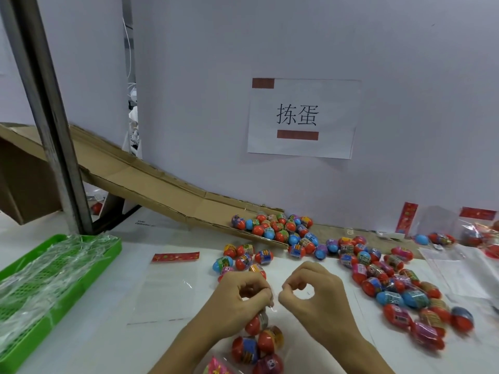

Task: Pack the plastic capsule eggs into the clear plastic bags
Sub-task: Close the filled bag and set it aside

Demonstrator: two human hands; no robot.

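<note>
clear plastic bag [266, 344], part filled with capsule eggs [245, 349], lies on the white table [108, 346] at 6 o'clock. left hand [243, 298] has its grip pinching the bag's mouth; right hand [310, 290] curls thumb to forefinger just beside it, whether on film i cannot tell. loose eggs [399, 290] scatter at 3 o'clock, a cardboard ramp [151, 184] at 11, a green tray [54, 282] at 9.

Red, blue and purple capsule eggs [391, 282] are lying scattered on the white bench [108, 333]. Several eggs are sitting inside a filled clear bag [259, 338] at the near edge, while an empty clear bag [167, 290] is lying flat to its left.
</note>
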